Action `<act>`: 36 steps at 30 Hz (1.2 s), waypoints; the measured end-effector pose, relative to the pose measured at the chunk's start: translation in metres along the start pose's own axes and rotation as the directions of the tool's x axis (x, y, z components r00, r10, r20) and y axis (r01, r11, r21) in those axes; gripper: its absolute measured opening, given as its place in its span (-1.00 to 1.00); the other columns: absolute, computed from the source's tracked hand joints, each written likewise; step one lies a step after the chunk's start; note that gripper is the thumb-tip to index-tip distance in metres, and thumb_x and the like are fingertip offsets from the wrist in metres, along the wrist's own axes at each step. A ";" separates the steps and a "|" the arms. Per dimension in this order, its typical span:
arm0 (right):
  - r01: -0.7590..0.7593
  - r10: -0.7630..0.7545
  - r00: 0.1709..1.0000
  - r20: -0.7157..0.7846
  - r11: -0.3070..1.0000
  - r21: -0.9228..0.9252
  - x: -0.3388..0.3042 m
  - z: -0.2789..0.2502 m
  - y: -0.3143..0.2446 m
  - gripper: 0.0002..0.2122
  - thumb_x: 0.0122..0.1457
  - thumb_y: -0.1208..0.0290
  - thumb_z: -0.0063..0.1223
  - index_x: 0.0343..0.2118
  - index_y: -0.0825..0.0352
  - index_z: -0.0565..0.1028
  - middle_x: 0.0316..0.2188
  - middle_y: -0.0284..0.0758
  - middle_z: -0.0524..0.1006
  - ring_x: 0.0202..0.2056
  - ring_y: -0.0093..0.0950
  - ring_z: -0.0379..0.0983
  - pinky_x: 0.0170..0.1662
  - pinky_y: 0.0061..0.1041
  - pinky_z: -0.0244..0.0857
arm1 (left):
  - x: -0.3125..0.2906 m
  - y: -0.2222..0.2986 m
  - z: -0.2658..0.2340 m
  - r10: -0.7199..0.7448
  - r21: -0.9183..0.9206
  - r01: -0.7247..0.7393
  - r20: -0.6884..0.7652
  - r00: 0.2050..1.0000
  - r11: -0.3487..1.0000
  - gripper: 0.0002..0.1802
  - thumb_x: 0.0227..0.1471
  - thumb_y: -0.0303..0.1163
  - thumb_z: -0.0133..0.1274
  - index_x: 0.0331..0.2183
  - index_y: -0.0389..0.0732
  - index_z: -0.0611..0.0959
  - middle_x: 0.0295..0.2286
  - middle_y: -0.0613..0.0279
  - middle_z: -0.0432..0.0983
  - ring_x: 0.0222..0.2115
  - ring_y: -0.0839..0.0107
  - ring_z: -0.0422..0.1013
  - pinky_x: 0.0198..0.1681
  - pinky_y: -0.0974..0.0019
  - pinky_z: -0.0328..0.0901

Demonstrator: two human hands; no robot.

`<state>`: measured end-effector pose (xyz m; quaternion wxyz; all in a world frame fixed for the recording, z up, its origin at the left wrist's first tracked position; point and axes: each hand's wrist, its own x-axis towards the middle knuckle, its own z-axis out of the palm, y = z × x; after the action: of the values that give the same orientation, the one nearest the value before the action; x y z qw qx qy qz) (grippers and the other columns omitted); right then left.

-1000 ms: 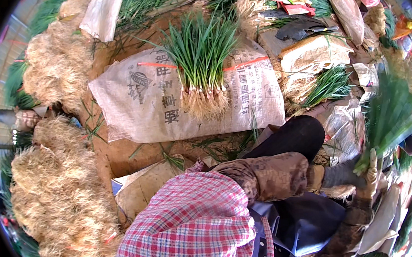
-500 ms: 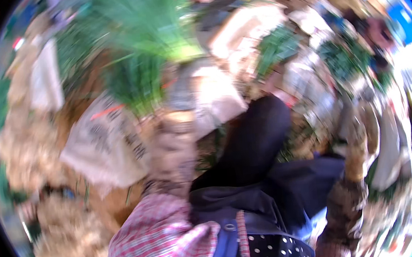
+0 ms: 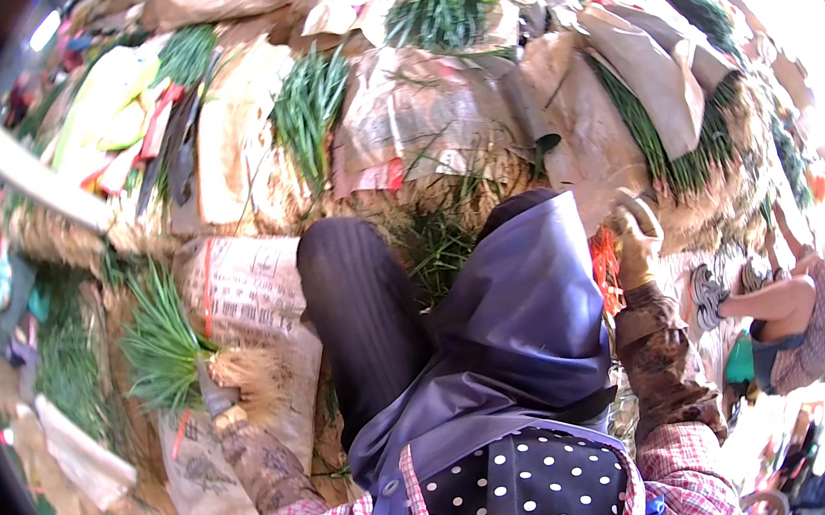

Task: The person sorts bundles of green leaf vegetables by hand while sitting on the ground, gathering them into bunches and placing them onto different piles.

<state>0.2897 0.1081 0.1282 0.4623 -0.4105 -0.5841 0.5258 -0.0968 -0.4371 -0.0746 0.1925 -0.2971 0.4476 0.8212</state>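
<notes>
The work looks partly done: one bunch of green onions [image 3: 163, 349] lies across one pale woven sack [image 3: 252, 284], leaves to the left and pale roots to the right, and the orange strip [image 3: 206, 284] shows on the sack in two lengths, one beyond the bunch and one nearer. The strip does not visibly close over the bunch, so the bunch seems laid out but unbound, with the fastening left. The left hand [image 3: 216, 387], gloved in grey, lies over the stems; whether its fingers are clenched around them or merely resting cannot be told. The right hand [image 3: 638, 239] is well apart, its fingers bent just beside one cluster of red-orange strips [image 3: 604, 262]; whether they grasp any is unclear, and the strands are too tangled to count. Ahead lie two more leafy bundles, one narrow [image 3: 309, 117] and one wider [image 3: 447, 12]. One other person [image 3: 792, 328] sits at the right.
</notes>
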 end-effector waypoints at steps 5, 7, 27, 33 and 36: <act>-0.162 0.164 0.986 0.010 0.981 -0.110 -0.033 -0.027 0.062 -0.78 0.01 0.57 -0.07 -0.23 0.38 0.44 -0.32 -0.34 0.48 -0.33 -0.59 0.37 -0.25 -0.64 0.25 | -0.002 0.010 -0.039 0.329 0.311 -0.278 -0.122 0.936 0.909 -0.75 -0.10 -0.22 0.01 -0.50 -0.23 0.52 -0.62 0.25 0.45 -0.74 0.49 0.30 -0.71 0.47 0.21; -0.113 0.137 0.988 0.078 0.961 -0.253 -0.041 -0.047 0.097 -0.77 0.00 0.55 -0.04 -0.23 0.42 0.43 -0.31 -0.31 0.48 -0.33 -0.56 0.39 -0.25 -0.62 0.27 | -0.035 0.007 -0.004 0.552 0.470 -0.418 -0.190 0.812 0.777 -0.76 -0.15 -0.35 0.06 -0.41 -0.32 0.51 -0.49 0.15 0.46 -0.58 0.45 0.36 -0.56 0.43 0.27; -0.111 0.173 0.985 -0.001 0.626 -0.772 0.177 0.115 0.117 -0.38 -0.10 0.18 0.06 0.00 0.41 0.16 -0.09 0.02 0.29 -0.07 -0.11 0.23 -0.05 -0.36 0.14 | -0.104 -0.161 0.407 0.131 0.347 -0.658 0.816 0.563 0.668 -0.66 -0.22 -0.49 0.15 -0.28 -0.22 0.49 -0.39 0.26 0.44 -0.41 0.46 0.37 -0.29 0.44 0.30; 0.028 0.051 0.994 0.093 0.717 -0.697 0.219 0.134 0.158 -0.65 -0.10 0.29 0.06 -0.28 0.42 0.39 -0.36 -0.12 0.45 -0.29 -0.28 0.38 -0.21 -0.44 0.24 | -0.104 -0.204 0.430 -0.251 0.635 -0.293 0.624 0.740 0.715 -0.70 -0.17 -0.49 0.11 -0.28 -0.29 0.50 -0.42 0.35 0.44 -0.43 0.59 0.34 -0.36 0.55 0.25; 0.117 -0.009 0.982 0.190 0.817 -0.564 0.186 0.169 0.154 -0.79 -0.10 0.37 0.06 -0.43 0.42 0.49 -0.52 -0.21 0.51 -0.42 -0.39 0.44 -0.30 -0.49 0.29 | -0.088 -0.204 0.435 -0.206 0.627 -0.333 0.629 0.749 0.704 -0.70 -0.17 -0.48 0.10 -0.28 -0.29 0.49 -0.41 0.36 0.43 -0.41 0.60 0.33 -0.34 0.56 0.24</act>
<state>0.0803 0.2646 -0.0082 0.2805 -0.4620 -0.7674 0.3449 -0.0490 0.0355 0.0409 0.4049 0.1260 0.6395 0.6413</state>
